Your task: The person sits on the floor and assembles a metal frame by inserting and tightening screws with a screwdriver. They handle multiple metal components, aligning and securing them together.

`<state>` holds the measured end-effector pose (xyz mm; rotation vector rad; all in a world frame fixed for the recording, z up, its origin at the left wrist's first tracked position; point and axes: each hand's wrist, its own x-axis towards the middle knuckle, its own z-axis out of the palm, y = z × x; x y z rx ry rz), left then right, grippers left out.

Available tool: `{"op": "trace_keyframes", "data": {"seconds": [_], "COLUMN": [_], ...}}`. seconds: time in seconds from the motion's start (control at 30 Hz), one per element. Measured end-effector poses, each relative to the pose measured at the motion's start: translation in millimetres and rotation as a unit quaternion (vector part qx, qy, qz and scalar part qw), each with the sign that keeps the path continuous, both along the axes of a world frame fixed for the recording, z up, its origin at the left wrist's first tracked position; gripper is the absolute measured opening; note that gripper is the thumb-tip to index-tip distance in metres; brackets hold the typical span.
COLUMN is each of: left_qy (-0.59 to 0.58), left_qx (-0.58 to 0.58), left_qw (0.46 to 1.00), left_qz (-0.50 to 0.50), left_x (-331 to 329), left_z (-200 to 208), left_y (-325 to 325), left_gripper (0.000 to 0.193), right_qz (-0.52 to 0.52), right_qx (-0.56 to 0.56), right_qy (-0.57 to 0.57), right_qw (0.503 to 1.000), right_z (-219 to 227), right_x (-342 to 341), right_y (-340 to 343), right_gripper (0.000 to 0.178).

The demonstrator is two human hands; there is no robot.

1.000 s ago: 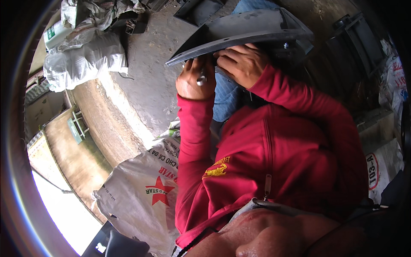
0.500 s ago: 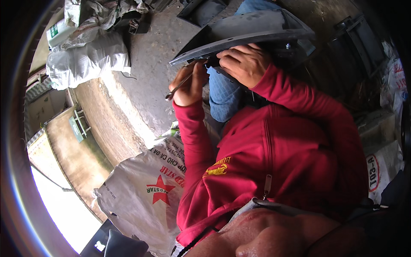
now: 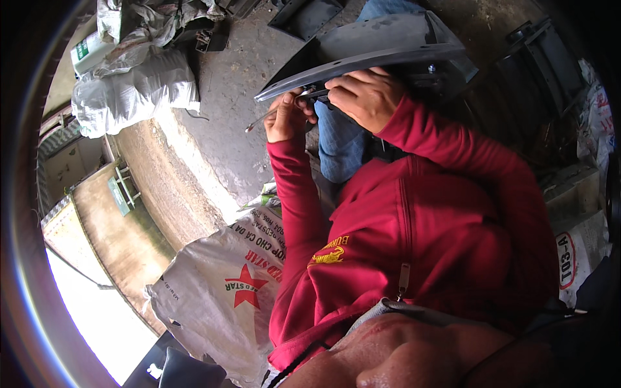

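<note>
A large grey metal part (image 3: 381, 37) with a curved flanged edge rests across my legs, which are in blue trousers (image 3: 339, 139). My left hand (image 3: 284, 119) is closed around a slim metal wrench (image 3: 261, 121). One end of the wrench sticks out to the left, and the other reaches the part's near edge by my fingertips. My right hand (image 3: 367, 98) grips that edge from the near side, its fingers bent over and partly hidden inside. A small bolt head (image 3: 432, 68) shows on the part, right of this hand.
A white printed sack (image 3: 220, 265) lies by my left arm. Stuffed white bags (image 3: 136, 90) sit at the far left. Another dark metal part (image 3: 304, 18) is on the concrete floor (image 3: 239, 77) ahead. More dark metal pieces (image 3: 550, 64) stand at the right.
The wrench has swung to a flatter angle, its outer end moving up and slightly left. My left hand has turned and risen a little with it. My right hand stays on the metal part.
</note>
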<state>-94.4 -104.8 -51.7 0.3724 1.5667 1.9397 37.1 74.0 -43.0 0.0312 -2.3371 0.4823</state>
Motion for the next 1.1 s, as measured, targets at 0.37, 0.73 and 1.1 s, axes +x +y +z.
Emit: {"op": "trace_keyframes", "data": {"seconds": [0.37,0.73,1.1], "left_qy": [0.612,0.037,0.599], "left_qx": [-0.282,-0.033,-0.284], "left_qw": [0.739,0.999,0.748], "left_qz": [-0.005,0.006,-0.004], "left_x": [33,3,31], "left_z": [54,9,51], "left_y": [41,1,40], "left_gripper": [0.011,0.032,0.013], "right_qz": [-0.005,-0.009,0.000], "right_qx": [-0.017,-0.021,-0.021], "right_qy": [-0.015,-0.002,-0.023], "right_qw": [1.000,1.000,1.000], "right_z": [4,0,0], "right_x": [4,1,4], "right_y": [3,3,2], "right_gripper": [0.010,0.006,0.011]}}
